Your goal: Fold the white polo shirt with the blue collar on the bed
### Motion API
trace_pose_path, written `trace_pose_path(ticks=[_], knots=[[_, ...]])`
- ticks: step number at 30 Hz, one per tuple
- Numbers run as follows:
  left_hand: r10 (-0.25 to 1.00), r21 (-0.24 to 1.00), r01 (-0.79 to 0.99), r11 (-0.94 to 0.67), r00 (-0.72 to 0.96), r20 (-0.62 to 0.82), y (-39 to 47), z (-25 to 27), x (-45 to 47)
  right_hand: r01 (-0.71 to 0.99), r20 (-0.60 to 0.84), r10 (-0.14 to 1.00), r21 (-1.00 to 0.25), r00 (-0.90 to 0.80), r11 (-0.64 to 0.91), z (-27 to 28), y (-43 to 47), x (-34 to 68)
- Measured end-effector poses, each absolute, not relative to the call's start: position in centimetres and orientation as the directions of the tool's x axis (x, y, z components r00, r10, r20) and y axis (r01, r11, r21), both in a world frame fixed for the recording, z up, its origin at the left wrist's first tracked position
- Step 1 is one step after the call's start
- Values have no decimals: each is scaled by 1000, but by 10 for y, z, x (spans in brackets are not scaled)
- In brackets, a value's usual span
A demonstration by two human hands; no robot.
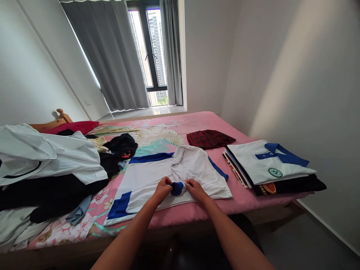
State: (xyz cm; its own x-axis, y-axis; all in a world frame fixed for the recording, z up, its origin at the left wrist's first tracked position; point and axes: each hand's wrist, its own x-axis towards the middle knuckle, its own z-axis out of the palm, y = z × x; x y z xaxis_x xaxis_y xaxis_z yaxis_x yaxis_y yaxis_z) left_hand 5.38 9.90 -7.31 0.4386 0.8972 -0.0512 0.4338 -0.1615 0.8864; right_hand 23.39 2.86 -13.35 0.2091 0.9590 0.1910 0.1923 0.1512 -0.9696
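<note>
Presently, a white short-sleeved polo shirt with blue trim (157, 178) is spread flat on the pink floral bedsheet (247, 198), and its blue collar (177, 188) is gathered at the near edge of the sheet. The left hand (162, 187) is closed on the left side of the collar, thumb and fingers pinched on the fabric. The right hand (195, 187) is closed in the same way on the right side. The collar is thus held between the two hands, which are nearly touching each other.

Progress is judged as partial. To the right of the shirt, a finished stack is seen: a folded white polo with a blue collar and a green round badge (268, 163) is laid on top of several folded dark and striped garments (284, 185). Just beyond the shirt and to the right, a small folded red tartan piece (209, 138) is set apart. To the left of the shirt, an unsorted heap of white and black clothing (50, 165) is left, so a good share of the work is judged to remain.

One sleeve of the shirt in hand is already turned inward on the right side; the left sleeve with its blue cuff (120, 205) is extended flat. The body of the shirt lies beyond the grip, away from the person, and only the collar is inside it.
</note>
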Motion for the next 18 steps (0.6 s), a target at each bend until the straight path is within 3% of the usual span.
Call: trace_pose_path(ticks=[7, 14, 18], knots=[[816, 776, 413, -476, 537, 214, 84, -80, 39, 235, 187, 955, -963, 231, 132, -136, 31, 234], [747, 581, 537, -611, 634, 199, 72, -68, 35, 242, 171, 960, -963, 222, 116, -138, 32, 234], [729, 558, 542, -628, 660, 181, 77, -67, 29, 232, 163, 960, -967, 229, 109, -137, 32, 233]])
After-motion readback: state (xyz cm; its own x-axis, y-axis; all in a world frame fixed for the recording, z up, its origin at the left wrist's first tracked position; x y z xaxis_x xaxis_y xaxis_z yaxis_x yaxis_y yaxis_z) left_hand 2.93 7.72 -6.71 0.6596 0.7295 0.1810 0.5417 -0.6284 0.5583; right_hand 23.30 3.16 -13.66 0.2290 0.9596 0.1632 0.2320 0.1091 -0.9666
